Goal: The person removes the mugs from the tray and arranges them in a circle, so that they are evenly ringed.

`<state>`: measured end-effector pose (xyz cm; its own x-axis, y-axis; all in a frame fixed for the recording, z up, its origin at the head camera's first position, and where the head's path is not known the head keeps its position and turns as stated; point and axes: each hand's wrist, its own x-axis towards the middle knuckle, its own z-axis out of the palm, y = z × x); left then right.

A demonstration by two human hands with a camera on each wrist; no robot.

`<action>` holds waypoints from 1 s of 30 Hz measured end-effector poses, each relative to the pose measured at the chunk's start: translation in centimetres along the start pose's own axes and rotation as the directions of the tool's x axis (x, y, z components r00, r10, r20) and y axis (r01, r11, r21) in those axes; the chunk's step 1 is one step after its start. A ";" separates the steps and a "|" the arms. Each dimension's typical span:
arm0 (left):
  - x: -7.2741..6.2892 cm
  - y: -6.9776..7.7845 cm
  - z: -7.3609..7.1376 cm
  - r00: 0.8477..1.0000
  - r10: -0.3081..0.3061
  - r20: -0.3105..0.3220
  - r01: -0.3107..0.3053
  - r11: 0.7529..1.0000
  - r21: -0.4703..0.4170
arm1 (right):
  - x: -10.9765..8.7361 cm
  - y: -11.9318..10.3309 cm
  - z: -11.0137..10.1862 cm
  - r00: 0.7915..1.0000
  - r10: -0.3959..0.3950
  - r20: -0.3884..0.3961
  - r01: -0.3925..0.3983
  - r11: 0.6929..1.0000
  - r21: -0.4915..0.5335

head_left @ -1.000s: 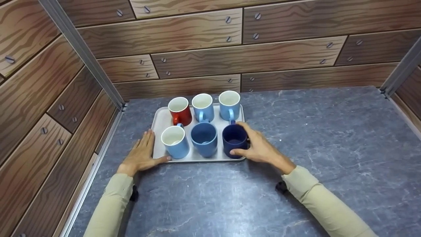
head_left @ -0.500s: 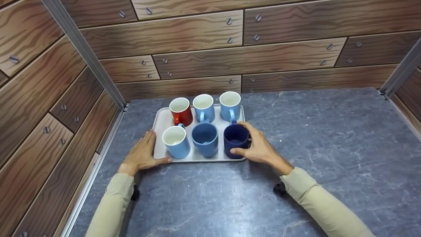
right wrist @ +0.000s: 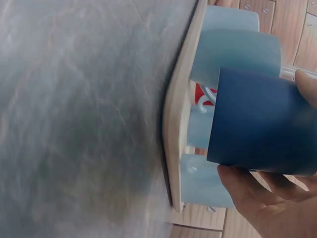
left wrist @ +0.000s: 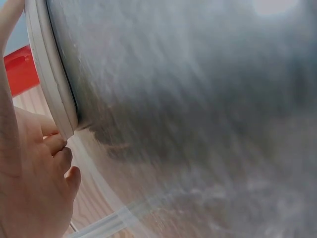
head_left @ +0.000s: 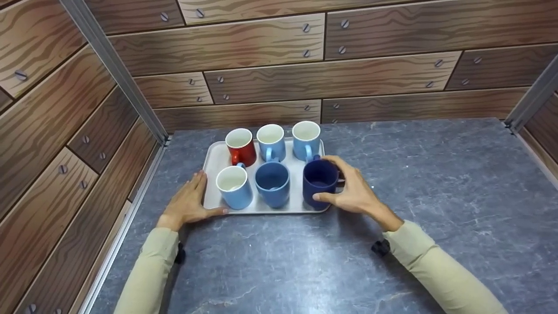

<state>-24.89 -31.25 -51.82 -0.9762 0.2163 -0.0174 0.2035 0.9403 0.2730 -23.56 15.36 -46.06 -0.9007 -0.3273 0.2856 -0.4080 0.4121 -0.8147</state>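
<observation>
My right hand (head_left: 355, 189) grips a dark blue mug (head_left: 310, 192) from its right side, thumb in front and fingers behind. In the right wrist view, a gap shows between the mug's base and the tray (right wrist: 177, 114). My left hand (head_left: 187, 203) lies along the tray's left edge with fingers straight, its thumb at the front corner. On the tray stand a medium blue mug (head_left: 273, 194) and a light blue mug (head_left: 240, 197) in front. Behind them are a red mug (head_left: 247, 153) and two more light blue mugs, one in the middle (head_left: 276, 149) and one at right (head_left: 307, 147).
The tray sits on a grey marbled table (head_left: 436, 196), toward its back left. Wood-patterned walls (head_left: 261, 87) enclose the back and sides, with a metal post (head_left: 115, 65) at the left corner.
The dark blue mug, gripped by my right hand, has moved slightly right and up from its spot in the front row. My left hand has stayed at the tray's edge.
</observation>
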 end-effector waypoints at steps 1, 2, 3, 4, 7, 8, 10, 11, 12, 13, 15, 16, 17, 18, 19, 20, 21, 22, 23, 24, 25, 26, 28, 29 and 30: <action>0.0 0.0 0.0 1.000 0.000 -0.001 0.000 1.000 0.000 | 0.1 -0.1 -0.3 1.000 0.000 -0.001 0.000 1.000 0.007; 0.0 0.0 0.0 1.000 0.001 -0.003 -0.001 1.000 -0.001 | 0.2 -0.1 -0.7 1.000 -0.001 -0.003 0.001 1.000 0.013; 0.0 0.0 0.0 1.000 0.001 -0.003 -0.001 1.000 0.000 | 0.2 -0.1 -1.1 1.000 0.000 -0.005 0.000 1.000 0.018; 0.0 0.0 -0.1 1.000 -0.002 -0.002 0.002 1.000 0.002 | 0.3 -0.1 -1.5 1.000 0.001 -0.007 -0.001 1.000 0.019; 0.1 0.0 -0.1 1.000 -0.004 -0.007 0.004 1.000 0.002 | 0.6 0.1 -3.0 1.000 0.012 -0.012 -0.012 1.000 0.024; 0.1 0.0 -0.1 1.000 -0.002 -0.007 0.002 1.000 0.000 | 0.6 0.2 -3.6 1.000 0.018 -0.015 -0.018 1.000 0.021; 0.2 0.0 -0.1 1.000 -0.002 -0.005 0.002 1.000 0.004 | 0.8 0.5 -4.8 0.999 0.032 -0.022 -0.032 0.999 0.013; 0.2 0.0 -0.1 1.000 0.001 -0.006 -0.001 1.000 0.002 | 0.9 0.7 -5.4 0.999 0.043 -0.024 -0.042 0.999 0.012; 0.3 0.0 -0.1 1.000 0.003 -0.005 -0.003 1.000 0.002 | 1.0 0.9 -6.0 0.998 0.053 -0.028 -0.053 0.999 0.003; 0.3 0.0 -0.1 1.000 0.004 -0.005 -0.004 1.000 0.001 | 1.1 1.0 -6.6 0.997 0.062 -0.034 -0.062 0.998 -0.006; 0.3 0.1 -0.2 1.000 0.001 -0.002 -0.001 1.000 0.003 | 1.4 1.4 -7.7 0.996 0.072 -0.053 -0.074 0.997 -0.024; 0.4 0.1 -0.2 1.000 -0.001 -0.002 0.001 1.000 0.003 | 1.5 1.6 -8.3 0.995 0.074 -0.066 -0.077 0.996 -0.035; 0.4 0.2 -0.2 1.000 -0.001 -0.001 0.001 1.000 0.000 | 1.6 1.8 -8.8 0.994 0.075 -0.080 -0.079 0.996 -0.048; 0.4 0.2 -0.2 1.000 -0.002 0.003 0.002 1.000 0.000 | 1.8 2.1 -9.3 0.993 0.073 -0.098 -0.080 0.995 -0.061; 0.4 0.3 -0.3 1.000 -0.003 0.006 0.003 1.000 -0.001 | 1.9 2.4 -9.8 0.991 0.071 -0.114 -0.080 0.994 -0.072; 0.5 0.4 -0.3 1.000 -0.005 0.010 0.005 1.000 -0.003 | 2.1 2.7 -10.4 0.989 0.071 -0.128 -0.081 0.993 -0.082; 0.5 0.3 -0.3 1.000 -0.006 0.013 0.006 1.000 -0.007 | 2.2 3.1 -10.9 0.987 0.073 -0.141 -0.086 0.992 -0.088; 0.5 0.4 -0.2 1.000 -0.009 0.016 0.009 1.000 -0.011 | 2.3 3.5 -11.4 0.985 0.073 -0.155 -0.089 0.991 -0.098; 0.6 0.4 -0.2 1.000 -0.010 0.019 0.011 1.000 -0.016 | 2.4 3.8 -11.8 0.983 0.075 -0.167 -0.094 0.990 -0.108; 0.6 0.3 -0.2 1.000 -0.013 0.021 0.013 1.000 -0.020 | 2.5 4.2 -12.2 0.981 0.080 -0.176 -0.100 0.989 -0.110; 0.6 0.3 -0.2 1.000 -0.015 0.022 0.015 1.000 -0.024 | 2.6 4.6 -12.6 0.979 0.085 -0.183 -0.107 0.987 -0.115; 0.6 0.3 -0.2 1.000 -0.018 0.023 0.018 0.999 -0.028 | 2.7 5.1 -13.0 0.978 0.086 -0.192 -0.111 0.987 -0.120; 0.5 0.2 -0.2 0.999 -0.023 0.023 0.024 0.999 -0.034 | 3.0 5.8 -13.7 0.973 0.091 -0.211 -0.121 0.984 -0.131; 0.5 0.2 -0.2 0.999 -0.024 0.023 0.025 0.999 -0.036 | 3.1 6.1 -14.0 0.970 0.098 -0.221 -0.131 0.982 -0.138; 0.5 0.2 -0.2 0.999 -0.025 0.022 0.026 0.999 -0.037 | 3.2 6.4 -14.3 0.968 0.106 -0.229 -0.141 0.980 -0.142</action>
<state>-25.38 -31.06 -51.56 -0.9791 0.1984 -0.0452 0.1753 0.9352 0.3076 -31.17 29.09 -43.14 -0.9491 -0.0783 0.3052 -0.2937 0.5709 -0.7667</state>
